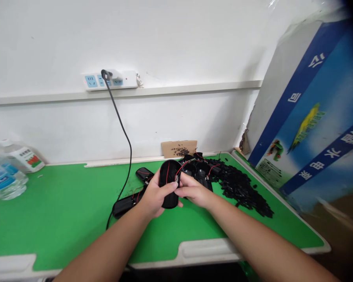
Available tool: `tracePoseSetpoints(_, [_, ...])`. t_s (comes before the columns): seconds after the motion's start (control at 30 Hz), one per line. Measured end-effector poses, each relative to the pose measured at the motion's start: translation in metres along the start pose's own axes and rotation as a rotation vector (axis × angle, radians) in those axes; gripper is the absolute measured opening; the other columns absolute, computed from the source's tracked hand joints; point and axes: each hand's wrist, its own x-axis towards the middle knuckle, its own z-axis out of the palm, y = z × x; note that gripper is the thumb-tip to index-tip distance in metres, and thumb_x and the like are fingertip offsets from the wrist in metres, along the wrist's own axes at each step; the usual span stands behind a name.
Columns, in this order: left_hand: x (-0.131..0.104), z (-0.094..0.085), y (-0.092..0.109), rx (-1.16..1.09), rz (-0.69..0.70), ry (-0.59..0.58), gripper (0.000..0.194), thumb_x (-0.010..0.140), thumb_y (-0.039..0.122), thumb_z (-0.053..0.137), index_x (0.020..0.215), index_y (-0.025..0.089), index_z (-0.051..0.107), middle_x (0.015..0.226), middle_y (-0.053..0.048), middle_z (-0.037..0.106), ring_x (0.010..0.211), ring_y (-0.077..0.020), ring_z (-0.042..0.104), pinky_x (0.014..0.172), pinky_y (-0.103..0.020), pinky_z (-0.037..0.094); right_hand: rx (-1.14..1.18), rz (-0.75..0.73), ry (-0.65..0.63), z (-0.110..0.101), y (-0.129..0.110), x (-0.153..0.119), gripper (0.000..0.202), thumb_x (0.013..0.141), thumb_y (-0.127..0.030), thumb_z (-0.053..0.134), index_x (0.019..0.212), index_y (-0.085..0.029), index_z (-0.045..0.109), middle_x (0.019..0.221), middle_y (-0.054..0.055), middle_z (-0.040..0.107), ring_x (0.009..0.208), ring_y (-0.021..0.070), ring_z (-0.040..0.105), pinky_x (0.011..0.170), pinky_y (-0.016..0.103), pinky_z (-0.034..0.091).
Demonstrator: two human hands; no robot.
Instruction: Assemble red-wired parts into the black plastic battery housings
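Observation:
A black oval plastic housing (170,199) with red wires is held over the green table. My left hand (153,196) is wrapped round its left side, thumb across its front. My right hand (194,190) pinches at the housing's right edge, where the red wires meet a small metallic part; fingertips of both hands nearly touch there. Similar black housings with red wires lie about: one (123,206) at the lower left, another (144,174) behind my left hand, and several behind my right hand.
Small black parts (241,188) are heaped at the right of the green table (61,211). Cardboard (167,149) with tiny dark pieces leans at the back. A black cable (126,137) hangs from a power strip (129,79). Bottles (6,180) stand left; a blue box (308,117) stands right.

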Motion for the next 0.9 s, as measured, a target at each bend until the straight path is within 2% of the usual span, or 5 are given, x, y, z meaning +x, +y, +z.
tracePoseSetpoints(0.23, [0.001, 0.002, 0.000, 0.028, 0.010, 0.049, 0.053, 0.069, 0.028, 0.079, 0.111, 0.019, 0.047, 0.085, -0.003, 0.063, 0.059, -0.0169, 0.063, 0.044, -0.031, 0.057, -0.068, -0.020, -0.008, -0.001, 0.003, 0.000, 0.034, 0.076, -0.023, 0.069, 0.104, -0.021, 0.050, 0.080, -0.004, 0.050, 0.057, 0.0078, 0.051, 0.046, 0.019, 0.045])
tracePoseSetpoints(0.5, [0.000, 0.004, -0.001, 0.012, 0.011, 0.095, 0.056, 0.070, 0.028, 0.077, 0.116, 0.020, 0.046, 0.085, -0.003, 0.063, 0.060, -0.0177, 0.063, 0.045, -0.033, 0.055, -0.174, -0.012, 0.005, -0.001, 0.005, -0.002, 0.065, 0.078, -0.036, 0.071, 0.134, -0.026, 0.041, 0.091, 0.000, 0.053, 0.061, 0.0098, 0.049, 0.045, 0.021, 0.043])
tracePoseSetpoints(0.6, [0.002, 0.004, 0.000, -0.011, 0.045, 0.095, 0.057, 0.071, 0.027, 0.077, 0.118, 0.020, 0.047, 0.086, -0.002, 0.064, 0.062, -0.0158, 0.062, 0.049, -0.029, 0.054, -0.450, -0.228, 0.127, 0.000, 0.006, -0.006, 0.079, 0.084, -0.041, 0.065, 0.149, -0.029, 0.021, 0.128, 0.011, 0.049, 0.092, 0.0197, 0.059, 0.069, 0.032, 0.055])
tracePoseSetpoints(0.7, [0.002, 0.004, 0.000, -0.007, 0.080, 0.123, 0.059, 0.070, 0.022, 0.079, 0.120, 0.019, 0.049, 0.088, -0.002, 0.065, 0.073, -0.0129, 0.063, 0.064, -0.024, 0.054, -0.813, -0.577, 0.306, 0.004, 0.001, -0.010, 0.074, 0.089, -0.033, 0.058, 0.151, -0.032, 0.018, 0.153, 0.011, 0.022, 0.135, 0.0291, 0.036, 0.103, 0.048, 0.043])
tracePoseSetpoints(0.9, [0.004, 0.007, -0.007, 0.042, 0.114, 0.062, 0.068, 0.069, 0.020, 0.080, 0.131, 0.023, 0.050, 0.127, -0.008, 0.061, 0.115, -0.0232, 0.058, 0.096, -0.033, 0.048, -1.299, -0.736, 0.334, 0.013, -0.014, -0.012, 0.064, 0.092, -0.025, 0.048, 0.151, -0.030, 0.024, 0.158, 0.011, 0.018, 0.144, 0.0312, 0.026, 0.112, 0.056, 0.029])
